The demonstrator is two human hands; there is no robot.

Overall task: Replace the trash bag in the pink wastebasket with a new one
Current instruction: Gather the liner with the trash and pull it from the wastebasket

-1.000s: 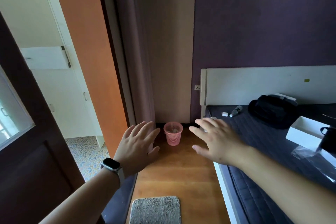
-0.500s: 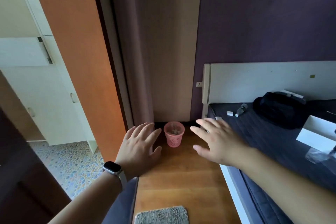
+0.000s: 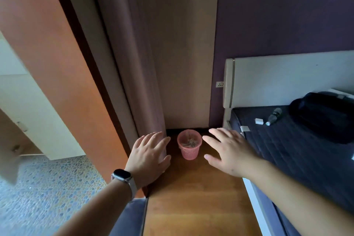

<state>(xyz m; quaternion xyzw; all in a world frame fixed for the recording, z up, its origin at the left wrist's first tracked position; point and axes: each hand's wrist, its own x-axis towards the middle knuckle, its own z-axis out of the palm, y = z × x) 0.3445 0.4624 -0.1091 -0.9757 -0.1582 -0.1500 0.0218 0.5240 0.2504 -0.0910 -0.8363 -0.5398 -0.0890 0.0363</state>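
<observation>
We take the pink wastebasket as our landmark; it stands upright on the wooden floor at the far end of a narrow strip, close against the base of the beige wall panel.

Far to the left of the wastebasket we see a pebble-patterned floor and pale cabinets beyond an orange door. Nearer to the wastebasket, still on its left, a mauve curtain hangs down to the floor.

Our left hand is stretched out just left of the wastebasket, palm down, fingers spread and holding nothing; it does not touch the basket. A watch with a pale strap sits on that wrist.

Inside the wastebasket we make out a thin clear bag lining the rim, with some brownish scraps in it; what they are we cannot tell.

Our right hand is held out just right of the wastebasket, also palm down, fingers apart and empty, clear of the basket. The two hands frame it from either side with a gap between them.

Further right of the wastebasket is a bed with a dark quilted mattress and a white headboard. On the mattress lie a small white block, a small bottle and a black bag. A wall socket sits on the purple wall above and right of the wastebasket.
</observation>
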